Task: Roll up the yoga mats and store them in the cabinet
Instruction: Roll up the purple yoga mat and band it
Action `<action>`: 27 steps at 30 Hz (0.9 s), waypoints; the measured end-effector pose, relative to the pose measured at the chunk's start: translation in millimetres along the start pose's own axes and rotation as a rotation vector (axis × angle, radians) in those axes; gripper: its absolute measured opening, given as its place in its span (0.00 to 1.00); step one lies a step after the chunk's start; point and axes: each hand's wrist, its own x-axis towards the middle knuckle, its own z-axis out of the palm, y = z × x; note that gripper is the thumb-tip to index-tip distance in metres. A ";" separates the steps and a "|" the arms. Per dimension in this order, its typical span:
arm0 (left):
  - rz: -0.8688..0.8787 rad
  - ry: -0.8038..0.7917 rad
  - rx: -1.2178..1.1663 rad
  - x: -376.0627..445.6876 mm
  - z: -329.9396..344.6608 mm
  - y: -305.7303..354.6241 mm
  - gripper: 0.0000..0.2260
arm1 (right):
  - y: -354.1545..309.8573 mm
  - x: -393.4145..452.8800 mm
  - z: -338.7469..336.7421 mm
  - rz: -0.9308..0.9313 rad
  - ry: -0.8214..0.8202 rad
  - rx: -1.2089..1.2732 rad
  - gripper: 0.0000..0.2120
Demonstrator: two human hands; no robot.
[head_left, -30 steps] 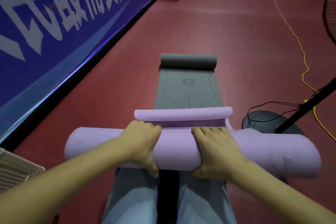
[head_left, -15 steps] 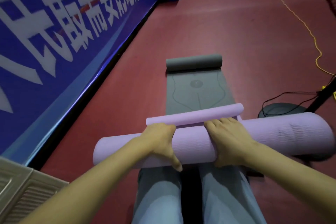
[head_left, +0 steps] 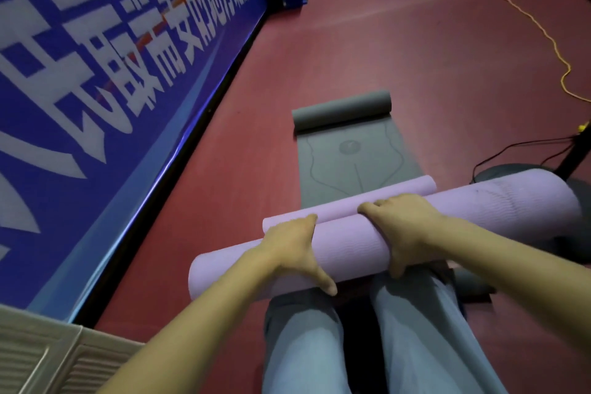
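Observation:
A thick lilac yoga mat roll (head_left: 351,246) lies across the floor just in front of my knees, its loose far end (head_left: 351,205) curled up into a thin lip. My left hand (head_left: 292,248) grips the roll left of its middle, thumb underneath toward me. My right hand (head_left: 404,227) grips it right of the middle in the same way. Beyond it a grey yoga mat (head_left: 351,163) lies flat on the floor, with its far end rolled into a small tube (head_left: 342,110).
A blue banner wall (head_left: 112,73) runs along the left of the dark red floor (head_left: 415,41). A fan's round base (head_left: 511,171) and black pole stand at the right, with black and yellow cables (head_left: 543,35). A beige slatted panel (head_left: 48,358) sits at bottom left.
The view has swung and tilted to the left, so the roll now lies slanted in the picture. Both hands keep their grip on the lilac roll, and the loose lip looks slightly shorter.

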 end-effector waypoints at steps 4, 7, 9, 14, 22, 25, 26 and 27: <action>0.006 0.111 0.044 0.6 16.4 -3.8 0.62 | 9.2 16.1 -5.5 0.007 -0.078 0.073 0.49; 0.018 0.054 0.099 16.6 2.9 -8.1 0.46 | 6.9 13.1 7.2 0.003 0.014 0.034 0.49; 0.011 -0.017 0.096 21.4 -4.5 -13.3 0.44 | -0.2 9.4 13.5 0.000 0.034 -0.029 0.47; 0.011 0.059 0.006 26.3 11.1 -18.6 0.54 | 6.0 32.9 -12.3 0.047 -0.116 0.039 0.42; 0.028 0.147 0.040 45.1 18.7 -14.1 0.44 | 20.6 35.1 31.2 0.004 0.056 0.027 0.61; 0.019 0.086 0.044 47.3 14.0 -19.6 0.45 | 14.7 39.5 31.2 0.032 0.034 0.018 0.62; 0.016 0.076 0.042 47.4 13.2 -21.2 0.45 | 12.7 42.0 29.5 0.036 0.024 0.026 0.59; 0.016 0.080 0.041 47.1 12.5 -22.9 0.45 | 10.9 43.2 27.3 0.032 0.027 0.022 0.56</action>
